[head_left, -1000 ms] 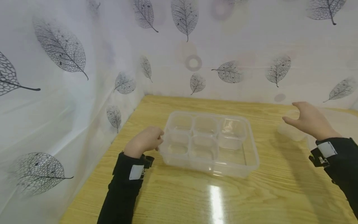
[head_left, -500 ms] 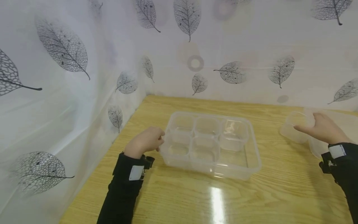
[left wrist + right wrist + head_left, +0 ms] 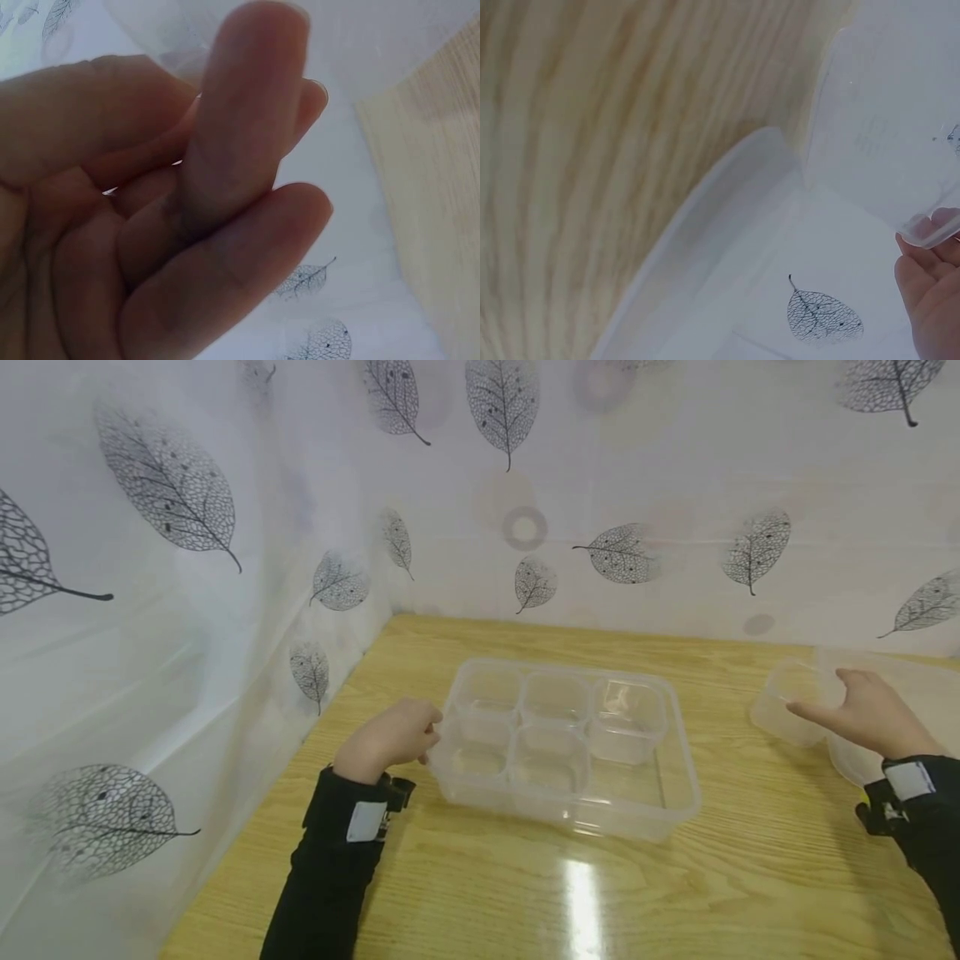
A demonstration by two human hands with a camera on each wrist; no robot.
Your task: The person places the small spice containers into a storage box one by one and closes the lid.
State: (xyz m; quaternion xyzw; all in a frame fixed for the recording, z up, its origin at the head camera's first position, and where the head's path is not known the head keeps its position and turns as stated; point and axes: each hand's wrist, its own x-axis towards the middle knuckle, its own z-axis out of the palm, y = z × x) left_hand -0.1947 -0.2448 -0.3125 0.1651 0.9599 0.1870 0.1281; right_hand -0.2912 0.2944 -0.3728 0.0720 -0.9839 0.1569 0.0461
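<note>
Left hand: my fingers on this side (image 3: 390, 739), left of centre, are curled nearly together and pinch the left wall of the clear box (image 3: 630, 822).
Clear box: centre of the frame, flat on the desk (image 3: 420, 893).
Small cups (image 3: 555, 727): five inside the box, three along its back, two at front left.
Right hand: my fingers here (image 3: 873, 714), right of the frame, have thumb and forefinger well spread, and hold the edge of the loose cup (image 3: 783, 710).
Loose cup: right of the frame, tilted, apart from the box.
Larger clear piece (image 3: 918, 685): far right, partly behind my hand.
Backdrop: leaf-printed sheet (image 3: 645, 468), upper frame.
</note>
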